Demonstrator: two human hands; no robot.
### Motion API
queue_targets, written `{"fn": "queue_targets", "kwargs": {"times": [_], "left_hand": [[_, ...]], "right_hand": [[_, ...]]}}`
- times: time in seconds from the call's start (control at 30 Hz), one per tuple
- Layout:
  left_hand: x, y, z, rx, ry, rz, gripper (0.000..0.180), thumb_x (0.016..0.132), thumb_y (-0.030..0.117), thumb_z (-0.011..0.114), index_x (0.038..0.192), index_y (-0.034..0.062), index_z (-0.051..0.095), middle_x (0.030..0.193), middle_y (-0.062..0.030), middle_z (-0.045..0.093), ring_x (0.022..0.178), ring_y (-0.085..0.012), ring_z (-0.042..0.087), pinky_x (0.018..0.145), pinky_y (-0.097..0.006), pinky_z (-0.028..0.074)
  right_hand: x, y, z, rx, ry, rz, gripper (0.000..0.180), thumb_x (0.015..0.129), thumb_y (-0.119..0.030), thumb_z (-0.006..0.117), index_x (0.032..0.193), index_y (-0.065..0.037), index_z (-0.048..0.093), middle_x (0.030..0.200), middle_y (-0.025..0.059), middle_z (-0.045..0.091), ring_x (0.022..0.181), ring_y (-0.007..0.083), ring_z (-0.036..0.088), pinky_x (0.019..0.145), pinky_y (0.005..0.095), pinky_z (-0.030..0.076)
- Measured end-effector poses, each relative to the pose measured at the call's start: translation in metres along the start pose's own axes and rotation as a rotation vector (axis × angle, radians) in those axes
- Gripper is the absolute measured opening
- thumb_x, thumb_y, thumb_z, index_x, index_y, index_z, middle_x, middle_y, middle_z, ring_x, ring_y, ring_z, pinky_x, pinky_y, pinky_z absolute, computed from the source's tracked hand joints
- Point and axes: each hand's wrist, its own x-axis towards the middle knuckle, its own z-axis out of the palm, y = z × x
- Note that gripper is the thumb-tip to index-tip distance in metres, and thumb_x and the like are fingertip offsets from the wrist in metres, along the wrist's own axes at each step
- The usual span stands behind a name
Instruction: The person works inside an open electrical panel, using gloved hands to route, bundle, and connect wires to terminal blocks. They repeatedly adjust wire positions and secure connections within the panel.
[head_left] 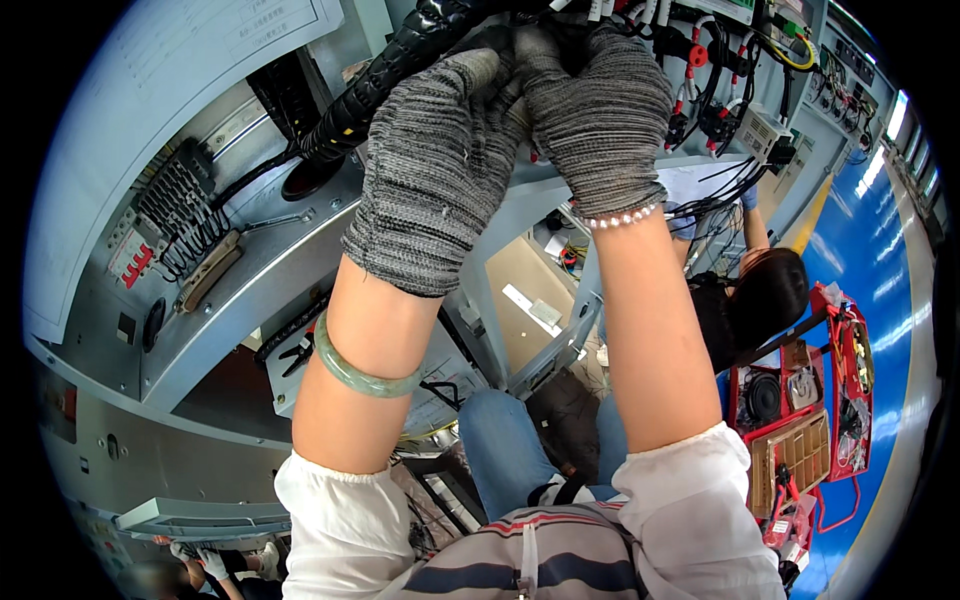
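Note:
Both my hands wear grey striped knit gloves and reach up to the top middle of the view, close together. My left hand [430, 170] is closed, thumb up, beside a thick black wrapped cable bundle [375, 95]. My right hand [602, 125] is also closed, its fingers bent in among dark wires at the upper edge. The fingertips of both hands are hidden, so what they grip cannot be made out. Right of my right hand are black and red cable terminals [712, 120] and a red round part [698, 57].
On the left, a metal cabinet shelf holds a wrench [280, 221], a terminal block row [180, 195] and a paper drawing [190, 60]. Loose black wires [715, 195] hang at right. A person [765, 290] works beyond my right arm, near a red tool cart [850, 400].

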Motion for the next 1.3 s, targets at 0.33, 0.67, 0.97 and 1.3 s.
{"fn": "queue_targets", "kwargs": {"times": [0.33,0.67,0.97,1.3], "left_hand": [[0.002,-0.002,-0.001,-0.639,0.024,-0.084,0.027,0.079,-0.003,0.062,0.106,-0.0016,0.059,0.1,-0.0121,0.063,0.092,-0.0209,0.064,0.079,-0.028,0.054],[0.0,0.001,0.002,-0.104,0.006,0.012,0.028,0.091,0.007,0.046,0.116,-0.003,0.052,0.109,-0.0146,0.06,0.106,-0.0242,0.057,0.093,-0.034,0.049],[-0.002,-0.004,0.001,0.171,0.034,0.1,0.028,0.092,0.006,0.049,0.119,-0.0018,0.051,0.116,-0.0136,0.058,0.108,-0.0182,0.056,0.097,-0.026,0.045],[-0.001,-0.011,-0.004,0.573,0.107,0.399,0.03,0.088,0.006,0.053,0.117,-0.0007,0.052,0.112,-0.015,0.059,0.106,-0.0212,0.057,0.091,-0.03,0.048]], "right_hand": [[0.002,0.0,-0.002,-0.043,-0.038,0.03,0.044,0.08,-0.047,0.063,0.088,-0.005,0.07,0.074,0.0124,0.067,0.069,0.0235,0.066,0.065,0.0365,0.051],[0.003,-0.003,-0.004,-0.087,-0.059,0.053,0.043,0.08,-0.044,0.064,0.089,-0.003,0.069,0.076,0.0134,0.068,0.071,0.0235,0.066,0.067,0.0359,0.051],[0.003,-0.012,-0.01,-0.025,-0.08,0.059,0.04,0.081,-0.043,0.064,0.089,-0.004,0.07,0.077,0.0129,0.068,0.072,0.0246,0.067,0.067,0.0364,0.052],[0.004,-0.014,-0.011,-0.161,-0.108,0.062,0.044,0.081,-0.048,0.061,0.089,-0.005,0.07,0.078,0.0132,0.069,0.072,0.0254,0.067,0.067,0.0369,0.052]]}}
